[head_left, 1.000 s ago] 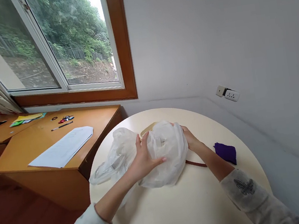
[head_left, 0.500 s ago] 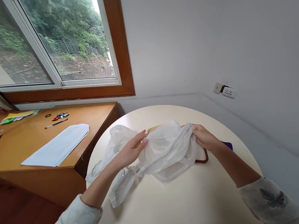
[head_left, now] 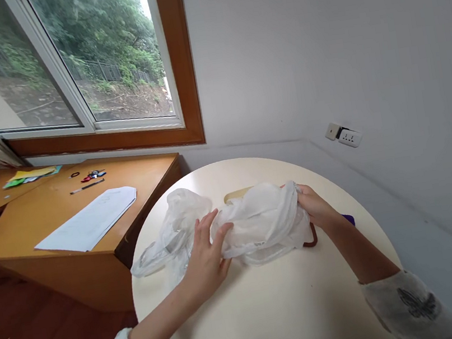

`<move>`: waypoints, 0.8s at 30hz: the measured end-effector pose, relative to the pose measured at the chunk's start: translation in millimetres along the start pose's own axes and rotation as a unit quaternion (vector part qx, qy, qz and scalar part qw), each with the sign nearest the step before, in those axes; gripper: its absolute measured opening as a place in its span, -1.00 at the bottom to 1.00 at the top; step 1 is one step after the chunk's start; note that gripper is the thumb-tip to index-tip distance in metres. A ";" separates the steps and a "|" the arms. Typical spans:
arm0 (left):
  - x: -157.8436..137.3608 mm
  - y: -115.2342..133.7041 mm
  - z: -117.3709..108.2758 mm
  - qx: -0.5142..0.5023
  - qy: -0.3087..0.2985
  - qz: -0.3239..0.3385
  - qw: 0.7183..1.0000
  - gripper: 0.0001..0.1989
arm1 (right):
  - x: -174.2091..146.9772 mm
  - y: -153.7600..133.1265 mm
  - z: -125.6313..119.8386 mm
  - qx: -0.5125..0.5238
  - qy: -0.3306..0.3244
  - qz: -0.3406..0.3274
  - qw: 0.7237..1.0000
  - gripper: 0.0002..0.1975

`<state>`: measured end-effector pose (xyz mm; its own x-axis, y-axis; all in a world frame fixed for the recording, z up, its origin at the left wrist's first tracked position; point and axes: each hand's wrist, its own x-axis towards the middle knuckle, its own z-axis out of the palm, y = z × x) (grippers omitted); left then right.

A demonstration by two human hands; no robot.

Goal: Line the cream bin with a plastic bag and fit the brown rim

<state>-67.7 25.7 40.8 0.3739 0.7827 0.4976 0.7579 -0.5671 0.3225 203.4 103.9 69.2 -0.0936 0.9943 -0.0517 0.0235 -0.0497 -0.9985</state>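
A crumpled white plastic bag (head_left: 265, 217) lies across the round cream table (head_left: 280, 303). My right hand (head_left: 316, 207) grips its gathered right end, fingers closed on the plastic. At the bag's left side, my left hand (head_left: 208, 254) has its fingers spread apart, the tips at or touching the plastic. More white plastic (head_left: 185, 212) is bunched to the left of that hand; whether it belongs to the same bag I cannot tell. Behind the bag shows a yellowish curved edge (head_left: 236, 194). A brown rounded corner (head_left: 313, 236) sticks out under its right side.
Something purple (head_left: 349, 219) is partly hidden behind my right forearm. A wooden desk (head_left: 55, 280) stands at the left with paper sheets (head_left: 89, 219), a pen (head_left: 87, 186), small red and blue items (head_left: 93, 176) and coloured papers (head_left: 31, 174). A wall with sockets (head_left: 349, 138) rises behind.
My left hand has moved down and nearer to me, and its fingers have spread. The bag's near left part has shifted and flattened. My right hand keeps its grip, slightly further right.
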 end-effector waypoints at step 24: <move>165.7 -85.2 2.5 -0.293 -0.086 -0.361 0.881 -0.73 | 46.3 22.1 -25.0 -0.162 0.075 0.046 0.983 -0.72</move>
<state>-69.0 204.4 93.7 0.0218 0.9925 -0.1205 0.4439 0.0984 0.8906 224.4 151.2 45.3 0.0716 0.9909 -0.1136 0.3434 -0.1314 -0.9299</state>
